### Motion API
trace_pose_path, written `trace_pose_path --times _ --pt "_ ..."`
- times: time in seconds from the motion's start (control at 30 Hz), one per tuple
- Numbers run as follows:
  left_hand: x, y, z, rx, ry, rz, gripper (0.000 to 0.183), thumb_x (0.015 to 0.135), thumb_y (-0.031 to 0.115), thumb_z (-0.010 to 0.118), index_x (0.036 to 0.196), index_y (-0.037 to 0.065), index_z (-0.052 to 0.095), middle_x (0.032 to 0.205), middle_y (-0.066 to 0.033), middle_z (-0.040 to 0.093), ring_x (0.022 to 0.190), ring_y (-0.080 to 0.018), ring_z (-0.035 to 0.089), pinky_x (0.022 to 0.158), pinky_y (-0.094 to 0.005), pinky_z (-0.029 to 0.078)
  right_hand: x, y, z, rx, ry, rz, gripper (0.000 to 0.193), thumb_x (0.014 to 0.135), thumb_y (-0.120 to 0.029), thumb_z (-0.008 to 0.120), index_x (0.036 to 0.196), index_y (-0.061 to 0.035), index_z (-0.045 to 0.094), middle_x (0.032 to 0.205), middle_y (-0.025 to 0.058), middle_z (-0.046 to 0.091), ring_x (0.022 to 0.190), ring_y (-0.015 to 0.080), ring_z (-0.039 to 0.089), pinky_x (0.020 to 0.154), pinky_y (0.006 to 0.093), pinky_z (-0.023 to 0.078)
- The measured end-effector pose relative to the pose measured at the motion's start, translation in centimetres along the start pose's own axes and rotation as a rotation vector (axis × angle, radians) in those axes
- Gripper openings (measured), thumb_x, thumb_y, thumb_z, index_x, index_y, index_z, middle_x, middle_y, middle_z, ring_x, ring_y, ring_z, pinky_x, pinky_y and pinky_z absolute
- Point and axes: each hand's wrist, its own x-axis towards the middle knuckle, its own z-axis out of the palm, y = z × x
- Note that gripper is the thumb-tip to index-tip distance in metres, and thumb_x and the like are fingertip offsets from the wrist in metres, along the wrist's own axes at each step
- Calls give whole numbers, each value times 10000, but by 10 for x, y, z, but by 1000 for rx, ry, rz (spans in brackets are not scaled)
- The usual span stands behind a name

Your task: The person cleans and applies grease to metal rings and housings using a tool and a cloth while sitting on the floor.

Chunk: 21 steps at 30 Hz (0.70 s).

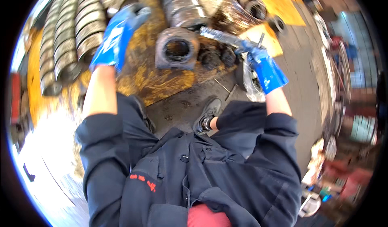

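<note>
We've R hand [257, 57] gripping a long silvery item [218, 35], open floor [301, 65] right of its fingers. L hand [126, 26] near edge of metal ring [117, 2]; can't tell fingers' hold.

Glossy gloves [111, 45], shiny bar [219, 36], seemingly metal

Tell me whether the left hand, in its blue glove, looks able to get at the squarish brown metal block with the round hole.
Likely yes: the blue-gloved left hand is up and left of the block, with only stained yellow-brown board showing between them, nothing standing in the way.
</note>
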Motion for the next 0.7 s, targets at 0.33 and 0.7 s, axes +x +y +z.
trace_pose_path --times 0.33,0.7 --pt "41 -72 44 -142 -201 68 394 939 341 585 1145 9 638 959 -103 676 891 -194 618 831 -327 486 -150 141 -280 -445 682 239 155 855 -197 666 890 -56 721 654 41 664 486 116 552 452 280 428" --pt "37 -115 48 -163 -237 -109 354 950 295 567 1183 35 624 996 -87 664 919 -176 612 845 -309 477 -101 216 -138 -1135 698 110 312 812 -192 600 1113 -129 648 1011 206 670 940 389 649 843 476 515"
